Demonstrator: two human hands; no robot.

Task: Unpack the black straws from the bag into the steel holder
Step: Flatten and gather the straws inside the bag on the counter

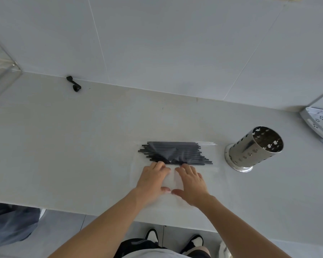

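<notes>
With both hands, left hand [153,178] and right hand [191,183], flat and open on the clear bag [209,175], pin it to the surface [82,146], then draw the black straws [175,152] rightward toward the steel holder [254,148].

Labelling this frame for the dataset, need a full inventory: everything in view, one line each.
black straws: one bundle, black, lying in the bag mid-counter
bag: 1, clear plastic, flat on counter under both hands
steel holder: 1, perforated silver, upright, right of the straws, empty as far as seen
black handle-like part: 1, black, by the wall, far left
perforated tray: 1, white, right edge
counter: 1, pale grey
shoes: 2, black and white, on floor
left hand: open, flat on bag
right hand: open, flat on bag
</notes>
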